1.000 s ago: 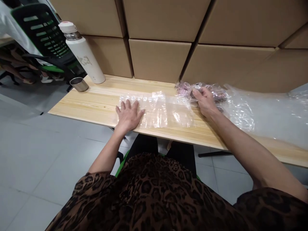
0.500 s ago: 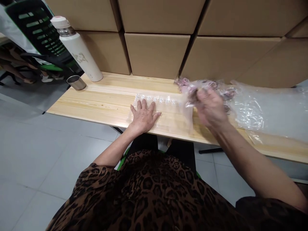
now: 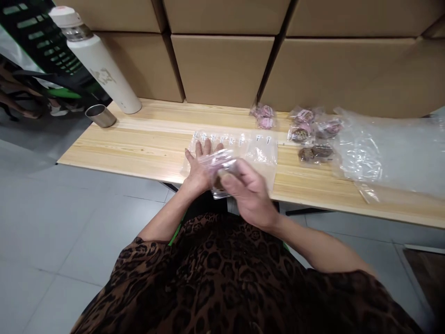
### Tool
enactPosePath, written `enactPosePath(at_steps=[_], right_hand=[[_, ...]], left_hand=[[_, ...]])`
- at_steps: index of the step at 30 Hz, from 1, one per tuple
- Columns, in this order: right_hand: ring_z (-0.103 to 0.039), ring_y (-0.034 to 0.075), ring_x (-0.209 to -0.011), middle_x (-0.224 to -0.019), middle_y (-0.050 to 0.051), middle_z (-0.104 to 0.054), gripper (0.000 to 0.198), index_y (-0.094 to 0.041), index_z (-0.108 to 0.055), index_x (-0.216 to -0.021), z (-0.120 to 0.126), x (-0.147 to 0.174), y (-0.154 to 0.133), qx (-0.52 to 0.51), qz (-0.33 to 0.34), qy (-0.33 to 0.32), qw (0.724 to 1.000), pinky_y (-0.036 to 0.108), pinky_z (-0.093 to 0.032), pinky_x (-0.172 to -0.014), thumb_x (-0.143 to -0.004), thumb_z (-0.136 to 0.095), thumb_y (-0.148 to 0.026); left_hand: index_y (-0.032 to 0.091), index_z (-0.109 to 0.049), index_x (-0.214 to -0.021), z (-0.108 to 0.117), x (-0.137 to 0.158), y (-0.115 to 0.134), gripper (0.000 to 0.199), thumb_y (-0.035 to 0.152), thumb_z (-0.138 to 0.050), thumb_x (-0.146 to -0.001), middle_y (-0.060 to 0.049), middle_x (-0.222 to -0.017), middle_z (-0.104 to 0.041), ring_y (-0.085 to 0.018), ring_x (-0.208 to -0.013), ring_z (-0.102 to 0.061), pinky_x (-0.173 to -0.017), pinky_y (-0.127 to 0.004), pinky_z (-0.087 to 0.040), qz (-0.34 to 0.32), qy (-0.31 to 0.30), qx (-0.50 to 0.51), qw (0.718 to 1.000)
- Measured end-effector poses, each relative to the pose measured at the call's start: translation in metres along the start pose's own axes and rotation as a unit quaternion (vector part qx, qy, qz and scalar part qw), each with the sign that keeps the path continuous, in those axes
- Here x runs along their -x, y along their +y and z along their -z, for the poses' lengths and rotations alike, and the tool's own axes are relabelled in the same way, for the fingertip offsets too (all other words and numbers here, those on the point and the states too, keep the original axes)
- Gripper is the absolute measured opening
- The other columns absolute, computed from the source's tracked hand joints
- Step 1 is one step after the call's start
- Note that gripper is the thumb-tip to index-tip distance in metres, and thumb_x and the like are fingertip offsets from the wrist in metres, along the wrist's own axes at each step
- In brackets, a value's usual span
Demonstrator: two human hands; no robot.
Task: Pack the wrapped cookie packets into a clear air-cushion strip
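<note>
Your right hand [image 3: 248, 192] has its fingers curled around a small clear packet [image 3: 219, 163] with something pinkish-dark inside, held just above the near edge of the table [image 3: 146, 139]. Your left hand [image 3: 200, 164] lies flat, fingers spread narrow, pressing on the stack of clear bags [image 3: 243, 144] right beside the packet; it grips nothing.

Handling, as a guess: the packet looks light and soft, the film slippery and crinkly, and the contents probably crush easily. Pinch it by the film edge or lightly across the middle, without squeezing. The flat bags under your left fingers look thin and floppy and likely to slide on the wood, so keep that palm pressure on them.

The packet's long axis runs roughly left-right, across your right fingertips and toward your left fingers; which end is the opening, you can't tell, it's blurred. The bag stack also lies long side left-right, its printed strip on the far side beyond your left fingertips.

More packets [image 3: 309, 134] sit well right of your right hand, near a big loose plastic sheet [image 3: 389, 153].
</note>
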State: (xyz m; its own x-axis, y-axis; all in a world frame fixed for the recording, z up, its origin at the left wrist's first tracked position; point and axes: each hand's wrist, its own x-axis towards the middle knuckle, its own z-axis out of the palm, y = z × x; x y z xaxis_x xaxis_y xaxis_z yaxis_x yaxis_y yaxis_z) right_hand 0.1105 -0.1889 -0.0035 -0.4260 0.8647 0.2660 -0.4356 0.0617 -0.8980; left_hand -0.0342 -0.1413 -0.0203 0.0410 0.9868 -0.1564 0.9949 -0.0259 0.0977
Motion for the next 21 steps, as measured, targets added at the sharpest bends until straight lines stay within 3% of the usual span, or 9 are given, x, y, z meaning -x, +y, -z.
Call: enactPosePath(at_steps=[2, 5, 10, 14, 18, 21], right_hand=[[-0.068, 0.018, -0.091, -0.101, -0.002, -0.076, 0.031, -0.031, -0.076, -0.108, -0.004, -0.003, 0.033, -0.033, -0.031, 0.052, 0.998, 0.035, -0.061, -0.093, -0.088, -0.089, -0.05], [-0.069, 0.016, -0.097, -0.106, -0.002, -0.077, 0.034, -0.029, -0.075, -0.105, 0.018, -0.008, 0.05, -0.039, -0.012, 0.16, 0.986, 0.033, -0.059, -0.098, -0.084, -0.092, -0.05], [-0.069, 0.015, -0.095, -0.105, 0.0, -0.074, 0.038, -0.026, -0.074, -0.097, 0.076, 0.003, 0.023, 0.023, 0.104, 0.352, 0.93, 0.031, -0.061, -0.089, -0.075, -0.095, -0.049], [-0.068, 0.016, -0.093, -0.102, 0.001, -0.07, 0.026, -0.026, -0.072, -0.1, 0.106, 0.02, 0.014, 0.086, 0.191, 0.451, 0.867, 0.032, -0.061, -0.081, -0.086, -0.083, -0.045], [-0.07, 0.018, -0.1, -0.097, 0.0, -0.067, 0.007, -0.028, -0.072, -0.096, 0.117, 0.033, 0.002, 0.162, 0.311, 0.519, 0.78, 0.039, -0.059, -0.099, -0.098, -0.07, -0.034], [-0.07, 0.019, -0.108, -0.099, 0.001, -0.066, 0.017, -0.031, -0.075, -0.095, 0.103, 0.041, -0.016, 0.212, 0.354, 0.499, 0.762, 0.04, -0.057, -0.105, -0.106, -0.062, -0.031]], left_hand=[[0.028, -0.029, -0.176, -0.001, -0.001, -0.001, 0.072, 0.047, -0.049, -0.11, -0.016, -0.187, -0.014, -0.05, -0.172, -0.009, -0.132, -0.081, -0.013, 0.002, -0.014, 0.001, 1.0], [0.031, -0.032, -0.175, 0.0, 0.0, 0.0, 0.067, 0.051, -0.042, -0.112, -0.014, -0.187, -0.016, -0.05, -0.172, -0.012, -0.131, -0.082, -0.014, 0.01, -0.01, 0.023, 1.0], [0.031, -0.04, -0.17, 0.002, 0.003, 0.003, 0.067, 0.061, -0.038, -0.111, -0.015, -0.185, -0.022, -0.049, -0.17, -0.017, -0.13, -0.081, -0.016, 0.017, 0.019, 0.045, 0.999], [0.032, -0.041, -0.169, 0.0, 0.003, 0.002, 0.066, 0.062, -0.039, -0.11, -0.014, -0.185, -0.024, -0.048, -0.17, -0.017, -0.131, -0.081, -0.015, 0.012, 0.026, 0.054, 0.998], [0.032, -0.041, -0.169, 0.0, 0.003, 0.001, 0.066, 0.062, -0.039, -0.11, -0.014, -0.185, -0.023, -0.048, -0.171, -0.016, -0.131, -0.081, -0.014, 0.015, 0.022, 0.055, 0.998], [0.031, -0.04, -0.17, 0.001, 0.002, 0.001, 0.068, 0.062, -0.036, -0.11, -0.015, -0.185, -0.022, -0.048, -0.171, -0.015, -0.131, -0.081, -0.014, 0.015, 0.014, 0.052, 0.998]])
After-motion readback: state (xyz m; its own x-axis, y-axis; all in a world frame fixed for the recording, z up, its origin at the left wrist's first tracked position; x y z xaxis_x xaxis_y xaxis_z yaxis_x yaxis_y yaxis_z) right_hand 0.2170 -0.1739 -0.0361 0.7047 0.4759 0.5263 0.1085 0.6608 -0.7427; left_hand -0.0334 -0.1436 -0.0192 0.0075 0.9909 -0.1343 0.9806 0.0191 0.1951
